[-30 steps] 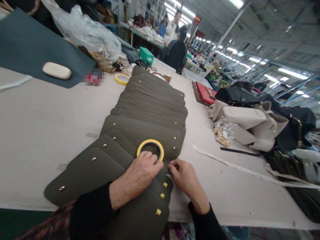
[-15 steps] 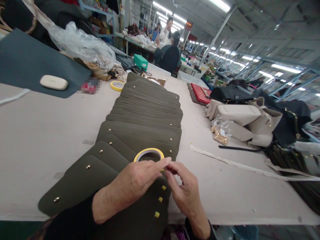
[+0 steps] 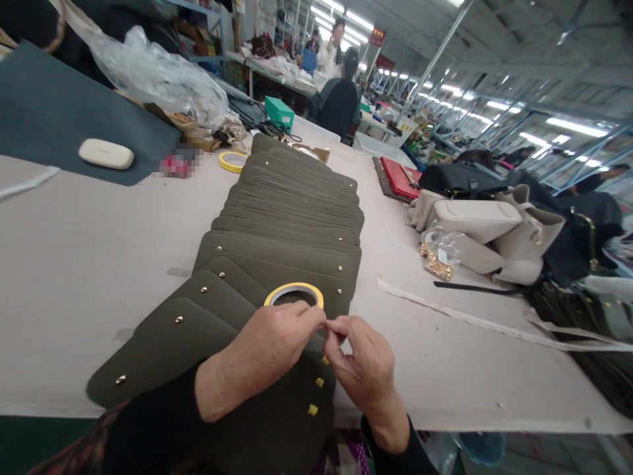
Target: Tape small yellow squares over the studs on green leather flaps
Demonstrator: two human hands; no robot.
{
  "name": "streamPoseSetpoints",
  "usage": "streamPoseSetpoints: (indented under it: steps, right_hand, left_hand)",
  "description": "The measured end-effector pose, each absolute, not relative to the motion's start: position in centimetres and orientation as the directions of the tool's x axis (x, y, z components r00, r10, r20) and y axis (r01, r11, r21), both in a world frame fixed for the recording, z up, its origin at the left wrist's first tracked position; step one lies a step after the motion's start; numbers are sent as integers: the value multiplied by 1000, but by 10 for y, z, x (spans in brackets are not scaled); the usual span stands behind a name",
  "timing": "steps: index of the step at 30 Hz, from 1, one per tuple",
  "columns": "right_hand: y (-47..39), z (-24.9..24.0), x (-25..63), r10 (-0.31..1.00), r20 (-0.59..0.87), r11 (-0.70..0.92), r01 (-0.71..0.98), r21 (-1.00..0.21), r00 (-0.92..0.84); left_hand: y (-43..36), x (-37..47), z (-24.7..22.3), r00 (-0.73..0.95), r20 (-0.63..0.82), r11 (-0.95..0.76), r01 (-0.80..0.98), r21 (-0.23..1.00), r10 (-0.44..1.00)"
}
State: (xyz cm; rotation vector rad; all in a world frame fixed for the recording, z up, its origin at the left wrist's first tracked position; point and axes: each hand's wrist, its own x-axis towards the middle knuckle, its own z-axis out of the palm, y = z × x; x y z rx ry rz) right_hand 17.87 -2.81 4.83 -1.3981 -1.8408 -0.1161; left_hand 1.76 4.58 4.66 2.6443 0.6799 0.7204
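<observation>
A roll of yellow tape (image 3: pixel 319 295) stands out behind my left hand (image 3: pixel 279 336), whose closed fingers are on its near side. My right hand (image 3: pixel 363 353) pinches at the roll's right side, its fingertips meeting those of the left. The tape end between the tips is mostly hidden. Under both hands lie dark olive bag panels (image 3: pixel 281 254), overlapped in a long row, several with gold studs (image 3: pixel 179 319). Small yellow tape bits (image 3: pixel 313 410) are stuck in a line on the nearest panel, just below my right hand.
Another yellow tape roll (image 3: pixel 232 162) lies at the row's far left. A cream case (image 3: pixel 106 154) rests on a dark grey sheet (image 3: pixel 44 112). At right are beige bags (image 3: pixel 477 221), a packet of gold hardware (image 3: pixel 438 257) and a white strip (image 3: pixel 445 316). People work in the background.
My left fingers have curled in from being stretched out, and both hands' fingertips now meet in a tight pinch beside the tape roll. The view has shifted slightly.
</observation>
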Motion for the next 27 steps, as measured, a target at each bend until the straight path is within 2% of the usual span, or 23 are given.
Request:
streamPoseSetpoints:
  steps: [2, 5, 7, 9, 11, 13, 16, 18, 22, 27]
  right_hand:
    - [-26, 49, 174, 818, 563, 273, 782, -560, 117]
    - [-19, 45, 176, 892, 242, 38, 470, -882, 381]
    - [-13, 38, 186, 873, 63, -75, 262, -962, 483]
    - [-9, 28, 201, 835, -35, -135, 143, -981, 549]
    - [-8, 20, 216, 838, -85, -170, 110, -979, 539]
    - [-7, 15, 226, 860, -77, -177, 154, -972, 504]
    - [-5, 13, 227, 887, 17, -135, 294, -946, 462]
    - [-1, 15, 224, 901, 109, -88, 421, -903, 420]
    - [10, 17, 220, 908, 277, -11, 677, -736, 315]
    - [21, 10, 220, 918, 354, 31, 857, -514, 179]
  left_hand:
    - [47, 21, 50, 747, 416, -848, 390, 358, 519]
    - [44, 26, 54, 709, 493, -862, 388, 326, 505]
    - [40, 28, 55, 675, 551, -869, 337, 363, 492]
    - [38, 30, 53, 654, 574, -867, 313, 388, 493]
    - [39, 31, 46, 667, 541, -858, 367, 361, 513]
    - [44, 33, 37, 709, 457, -844, 449, 294, 536]
    - [50, 38, 22, 775, 319, -838, 506, 205, 546]
    - [53, 40, 18, 792, 278, -839, 513, 179, 544]
    - [53, 40, 17, 805, 261, -846, 502, 179, 533]
    - [53, 38, 18, 813, 231, -844, 500, 194, 534]
